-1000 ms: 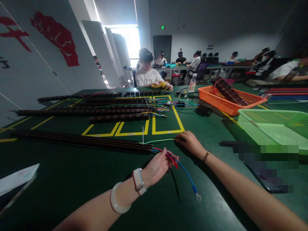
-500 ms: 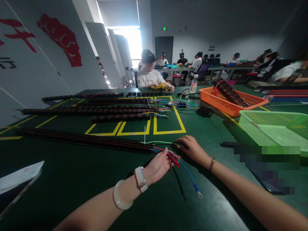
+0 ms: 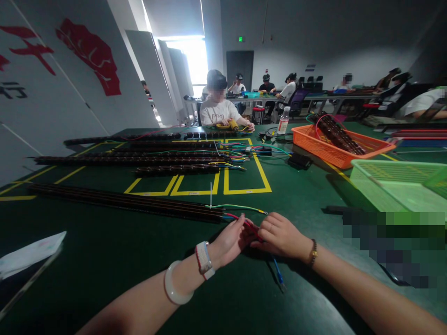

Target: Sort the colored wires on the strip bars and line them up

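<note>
A long black cable bundle [image 3: 139, 203] lies across the green table, its wire ends toward me. My left hand [image 3: 233, 238] is closed around red and blue wires just past the bundle's end. Closed on the red wire [image 3: 250, 225] is my right hand [image 3: 281, 236], its fingertips meeting my left fingers. Below the hands, the blue wire [image 3: 275, 265] hangs out with a ring terminal at its tip. A green wire [image 3: 240, 206] with a yellow-sleeved ring terminal lies loose above my hands. Beside it a white cable tie [image 3: 211, 195] sticks up from the bundle.
More dark cable bundles [image 3: 139, 159] lie farther back over yellow tape outlines. An orange basket [image 3: 321, 146] and a green basket [image 3: 377, 186] stand at the right. A bottle [image 3: 283, 121] is behind. Across the table a person [image 3: 218, 109] holds a yellow tool.
My right hand has left the green wire and moved down to the red wire at my left hand. The green wire's terminal now shows. The blue wire's end has swung left.
</note>
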The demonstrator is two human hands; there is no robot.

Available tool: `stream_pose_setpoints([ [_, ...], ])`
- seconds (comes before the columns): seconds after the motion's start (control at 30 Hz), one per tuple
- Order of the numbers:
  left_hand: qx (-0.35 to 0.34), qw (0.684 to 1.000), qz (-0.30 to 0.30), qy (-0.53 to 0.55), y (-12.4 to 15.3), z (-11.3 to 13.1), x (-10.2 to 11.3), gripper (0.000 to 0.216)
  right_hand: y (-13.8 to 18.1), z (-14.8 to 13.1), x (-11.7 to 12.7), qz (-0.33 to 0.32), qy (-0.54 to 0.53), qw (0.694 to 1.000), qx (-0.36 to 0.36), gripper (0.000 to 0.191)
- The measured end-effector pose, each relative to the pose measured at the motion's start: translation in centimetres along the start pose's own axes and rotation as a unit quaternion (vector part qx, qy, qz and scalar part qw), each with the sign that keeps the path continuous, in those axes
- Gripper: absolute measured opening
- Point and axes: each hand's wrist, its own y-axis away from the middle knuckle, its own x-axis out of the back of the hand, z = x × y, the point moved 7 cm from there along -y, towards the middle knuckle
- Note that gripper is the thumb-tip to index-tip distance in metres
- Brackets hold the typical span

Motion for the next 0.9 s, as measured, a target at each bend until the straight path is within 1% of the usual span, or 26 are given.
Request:
stream_pose_setpoints([
  [0.07,-0.015,1.0,0.009,-0.005,0.0,0.2,0.0,0.024,0.1,0.4,-0.2,-0.006,0.022,1.0,-0.021,0.029],
  [0.17,-0.025,0.999,0.025,-0.006,0.2,0.4,0.0,0.024,0.3,0.8,-0.5,-0.041,0.034,0.998,-0.04,0.031],
  [0.23,-0.026,1.0,0.01,-0.004,0.4,0.5,-0.5,0.025,0.5,1.2,-0.6,-0.063,0.029,0.996,-0.062,0.033],
  [0.33,-0.043,0.999,-0.009,-0.007,0.6,0.7,-1.2,0.024,0.6,2.2,-0.3,-0.071,0.005,0.992,-0.102,0.035],
  [0.47,-0.061,0.997,0.021,-0.038,0.8,0.8,-1.1,0.016,0.9,3.9,-0.6,-0.089,0.015,0.985,-0.146,0.036],
  [0.57,-0.062,0.996,0.018,-0.069,0.8,0.7,-1.0,0.018,1.3,4.9,-1.7,-0.126,0.049,0.977,-0.163,0.035],
  [0.67,-0.071,0.995,0.018,-0.07,0.8,0.8,-0.8,0.017,1.5,5.3,-3.2,-0.16,0.061,0.97,-0.172,0.033],
  [0.77,-0.077,0.995,0.022,-0.057,0.9,0.8,-0.8,0.016,1.5,5.6,-4.4,-0.172,0.053,0.965,-0.189,0.032],
  [0.9,-0.078,0.995,0.025,-0.05,0.9,0.9,-0.8,0.015,1.2,6.2,-4.9,-0.171,0.052,0.959,-0.22,0.032],
])
